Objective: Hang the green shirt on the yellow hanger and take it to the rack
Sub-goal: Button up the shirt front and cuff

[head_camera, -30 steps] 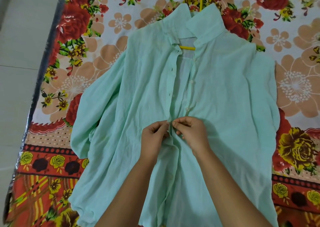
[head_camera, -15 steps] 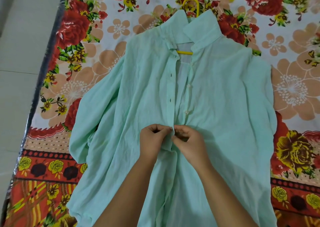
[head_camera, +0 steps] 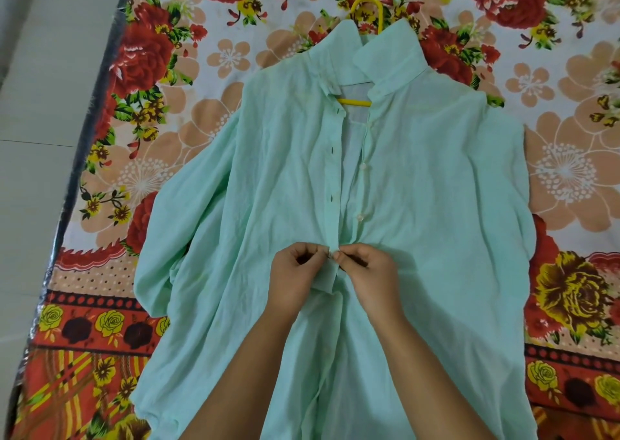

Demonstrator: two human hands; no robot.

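Observation:
The light green shirt lies spread flat on the bed, collar at the far end. The yellow hanger is inside it: its hook sticks out above the collar and its bar shows in the open neck. The upper front hangs unbuttoned. My left hand pinches the buttonhole strip at mid-front. My right hand pinches the button side right beside it, fingertips meeting over a small button. Both forearms reach in from the bottom.
A floral bedsheet in red, orange and white covers the bed under the shirt. The bed's left edge runs diagonally, with pale tiled floor beyond it. No rack is in view.
The view shifted slightly, so the shirt sits lower in frame. Both hands stay pinched together at the same mid-front spot, with small finger movements only.

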